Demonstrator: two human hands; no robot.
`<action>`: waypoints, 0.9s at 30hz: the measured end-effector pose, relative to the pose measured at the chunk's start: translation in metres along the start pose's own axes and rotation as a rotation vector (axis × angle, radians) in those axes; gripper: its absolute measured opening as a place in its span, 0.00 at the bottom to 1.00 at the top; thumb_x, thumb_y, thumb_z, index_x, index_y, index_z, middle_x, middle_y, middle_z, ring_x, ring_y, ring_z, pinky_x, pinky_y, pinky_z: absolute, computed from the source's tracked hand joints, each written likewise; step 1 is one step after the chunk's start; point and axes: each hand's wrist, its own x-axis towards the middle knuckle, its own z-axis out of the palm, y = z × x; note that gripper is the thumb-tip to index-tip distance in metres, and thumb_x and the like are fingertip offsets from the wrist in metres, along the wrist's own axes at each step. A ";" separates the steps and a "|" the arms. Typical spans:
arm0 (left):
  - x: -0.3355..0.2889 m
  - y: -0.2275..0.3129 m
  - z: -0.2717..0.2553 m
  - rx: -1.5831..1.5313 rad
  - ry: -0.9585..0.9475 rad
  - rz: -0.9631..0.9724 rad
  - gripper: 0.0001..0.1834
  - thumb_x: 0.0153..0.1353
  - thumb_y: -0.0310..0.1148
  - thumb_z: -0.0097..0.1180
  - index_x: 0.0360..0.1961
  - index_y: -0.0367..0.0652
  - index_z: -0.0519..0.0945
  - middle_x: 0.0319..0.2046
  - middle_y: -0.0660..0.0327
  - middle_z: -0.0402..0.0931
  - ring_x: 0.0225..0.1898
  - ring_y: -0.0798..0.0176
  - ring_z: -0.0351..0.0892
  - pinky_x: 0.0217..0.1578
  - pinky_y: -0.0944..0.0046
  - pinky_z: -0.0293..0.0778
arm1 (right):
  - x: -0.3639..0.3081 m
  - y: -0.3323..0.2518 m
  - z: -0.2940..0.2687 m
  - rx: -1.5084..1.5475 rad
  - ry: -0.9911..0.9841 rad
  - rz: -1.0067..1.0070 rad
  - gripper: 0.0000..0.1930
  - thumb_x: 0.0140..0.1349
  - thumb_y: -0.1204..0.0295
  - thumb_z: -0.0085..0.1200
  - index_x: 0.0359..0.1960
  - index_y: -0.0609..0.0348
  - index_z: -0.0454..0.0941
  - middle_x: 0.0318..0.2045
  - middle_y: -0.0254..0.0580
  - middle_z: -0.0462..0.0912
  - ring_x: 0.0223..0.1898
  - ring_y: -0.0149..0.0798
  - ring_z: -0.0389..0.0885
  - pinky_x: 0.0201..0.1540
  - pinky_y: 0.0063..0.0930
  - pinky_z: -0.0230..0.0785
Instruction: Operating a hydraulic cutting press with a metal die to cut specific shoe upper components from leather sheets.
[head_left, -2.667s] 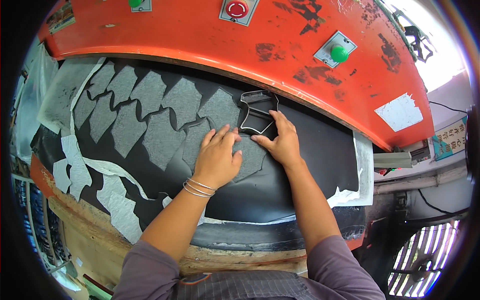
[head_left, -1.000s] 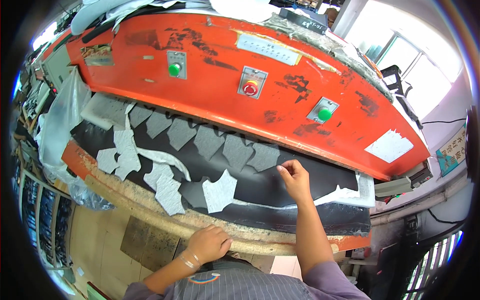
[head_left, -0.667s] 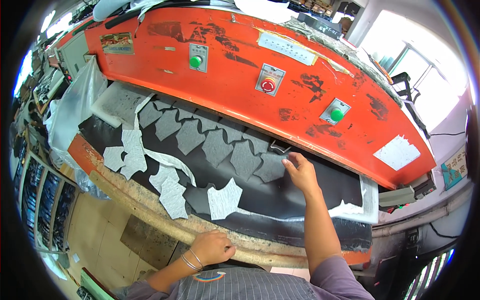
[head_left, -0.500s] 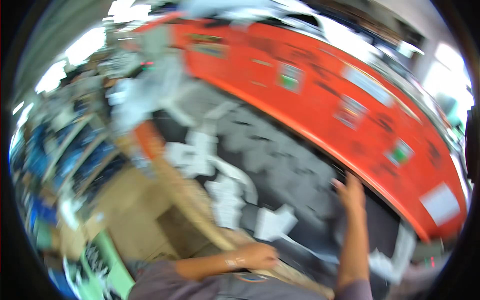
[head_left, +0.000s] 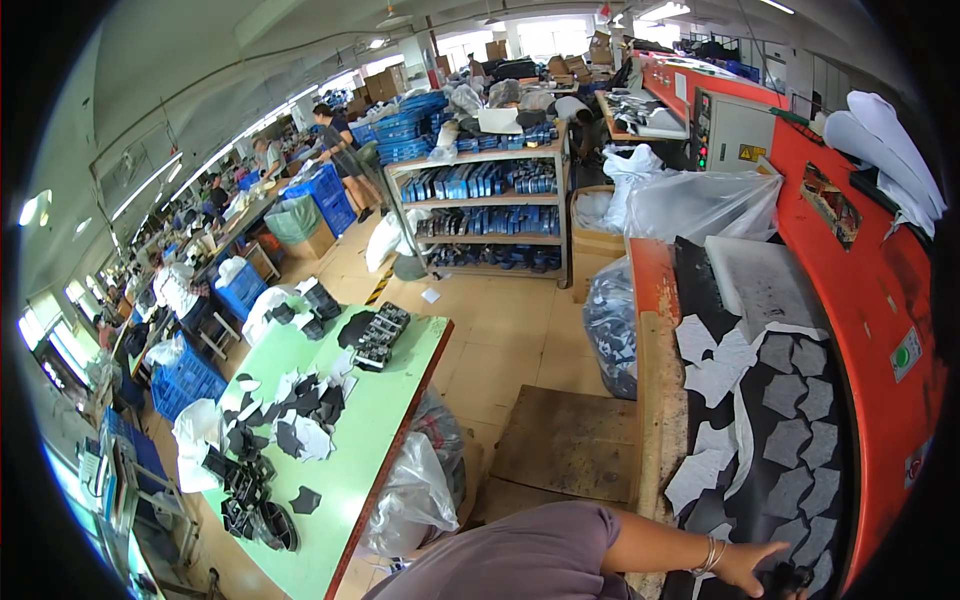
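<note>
My left hand [head_left: 743,566], with bracelets on the wrist, reaches over the machine bed at the lower right. Its fingers are stretched out and apart, and I see nothing held in it. Just beyond the fingertips is a small dark object [head_left: 790,578], too cut off to name. Beside the hand, rows of grey cut pieces [head_left: 787,440] lie on black sheet material. White scraps [head_left: 695,478] with cut-out edges lie along the bed's near side. My right hand cannot be made out at the lower edge.
The red machine body [head_left: 850,290] rises along the bed's right side. A wooden edge [head_left: 660,440] borders its left. Left stands a green table [head_left: 410,385] with dark pieces. A shelf rack [head_left: 490,240], plastic bags [head_left: 610,320] and a brown board [head_left: 565,440] are ahead. Several people work farther off.
The view has swung left, from facing the red machine to looking along it into the room. My left hand has gone from closed near the wooden edge to stretched over the bed.
</note>
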 end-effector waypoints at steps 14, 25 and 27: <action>0.001 -0.002 0.015 0.233 -0.022 0.002 0.21 0.46 0.40 0.64 0.41 0.42 0.77 0.44 0.48 0.74 0.49 0.46 0.73 0.46 0.51 0.70 | -0.158 0.026 -0.016 -0.068 -0.022 -0.038 0.24 0.62 0.68 0.56 0.58 0.67 0.70 0.48 0.48 0.78 0.49 0.39 0.75 0.50 0.33 0.67; 0.060 -0.029 0.069 1.022 0.090 0.137 0.31 0.46 0.44 0.67 0.52 0.44 0.76 0.57 0.52 0.69 0.59 0.52 0.68 0.52 0.50 0.69 | -0.126 0.028 0.009 -0.583 -0.475 -0.361 0.23 0.64 0.67 0.55 0.59 0.65 0.69 0.49 0.50 0.78 0.49 0.39 0.75 0.51 0.33 0.67; 0.061 -0.015 0.076 0.998 -0.002 0.145 0.29 0.46 0.44 0.68 0.50 0.46 0.78 0.56 0.54 0.70 0.58 0.53 0.68 0.50 0.49 0.70 | -0.115 0.025 0.017 -0.638 -0.541 -0.403 0.23 0.64 0.67 0.54 0.59 0.65 0.69 0.49 0.50 0.78 0.48 0.40 0.76 0.51 0.33 0.67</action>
